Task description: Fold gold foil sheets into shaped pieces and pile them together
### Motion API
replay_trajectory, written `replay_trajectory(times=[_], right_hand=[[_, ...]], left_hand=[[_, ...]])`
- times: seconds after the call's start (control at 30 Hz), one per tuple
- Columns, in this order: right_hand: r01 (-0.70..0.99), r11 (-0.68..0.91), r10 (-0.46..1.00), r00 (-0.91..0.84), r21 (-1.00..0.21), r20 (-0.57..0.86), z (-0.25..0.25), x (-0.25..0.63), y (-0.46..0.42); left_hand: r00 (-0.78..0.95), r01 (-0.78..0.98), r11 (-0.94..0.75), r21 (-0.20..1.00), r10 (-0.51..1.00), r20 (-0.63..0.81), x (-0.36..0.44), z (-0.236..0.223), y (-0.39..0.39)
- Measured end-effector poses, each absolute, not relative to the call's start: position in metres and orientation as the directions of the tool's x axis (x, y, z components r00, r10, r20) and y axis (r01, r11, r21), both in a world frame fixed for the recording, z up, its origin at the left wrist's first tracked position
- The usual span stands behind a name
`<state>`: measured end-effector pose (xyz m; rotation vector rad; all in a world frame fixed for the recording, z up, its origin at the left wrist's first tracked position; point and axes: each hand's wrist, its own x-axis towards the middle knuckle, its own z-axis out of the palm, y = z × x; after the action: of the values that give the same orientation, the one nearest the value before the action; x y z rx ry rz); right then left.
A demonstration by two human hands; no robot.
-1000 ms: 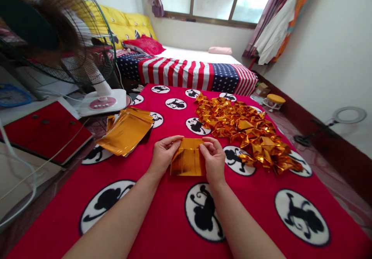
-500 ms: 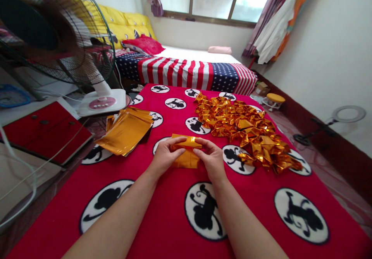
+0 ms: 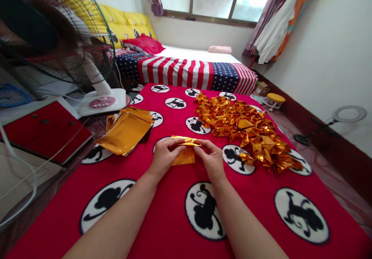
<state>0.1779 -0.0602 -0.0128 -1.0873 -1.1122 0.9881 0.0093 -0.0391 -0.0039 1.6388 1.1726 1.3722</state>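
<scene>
A sheet of gold foil paper (image 3: 184, 156), partly folded, is held between my two hands above the red cloth (image 3: 162, 208). My left hand (image 3: 166, 154) pinches its left side between thumb and fingers. On the right side, my right hand (image 3: 211, 156) pinches it the same way. A creased, shiny fold runs along the top between my fingertips, and a flat flap hangs below toward me. To the left lies a stack of flat gold foil sheets (image 3: 128, 131). Folded gold foil pieces (image 3: 238, 119) form a large heap to the right.
An electric fan (image 3: 101, 98) stands at the left, beside a red-fronted cabinet (image 3: 46, 131). Beyond the cloth is a bed (image 3: 180, 71) with a flag-patterned cover. A yellow stool (image 3: 275, 97) and a ring light (image 3: 348, 114) stand on the floor at the right.
The upper part of the foil paper has folded over toward me into a narrower band, with my thumbs and fingers closer together. The lower flap shows less. The stack and heap look unchanged.
</scene>
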Motion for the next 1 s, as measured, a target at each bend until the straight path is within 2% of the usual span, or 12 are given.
replay_trajectory(times=[0.33,0.5,0.87,1.0], right_hand=[[-0.061,0.252,0.955,0.175,-0.966,0.238,-0.0105,0.1756,-0.0607],[-0.038,0.216,0.962,0.176,-0.976,0.207,-0.0105,0.1749,-0.0615],[0.033,0.258,0.951,0.168,-0.965,0.26,-0.0164,0.181,-0.0567],[0.035,0.253,0.953,0.16,-0.967,0.255,-0.0143,0.1817,-0.0577]], left_hand=[[0.022,0.246,-0.427,0.87,0.9,0.435,0.0103,-0.006,-0.0404],[0.021,0.248,-0.44,0.863,0.893,0.449,0.0106,-0.0067,-0.0405],[0.056,0.237,-0.406,0.883,0.913,0.404,0.0066,-0.0109,-0.0337],[0.067,0.161,-0.397,0.903,0.918,0.392,0.0057,-0.0069,-0.033]])
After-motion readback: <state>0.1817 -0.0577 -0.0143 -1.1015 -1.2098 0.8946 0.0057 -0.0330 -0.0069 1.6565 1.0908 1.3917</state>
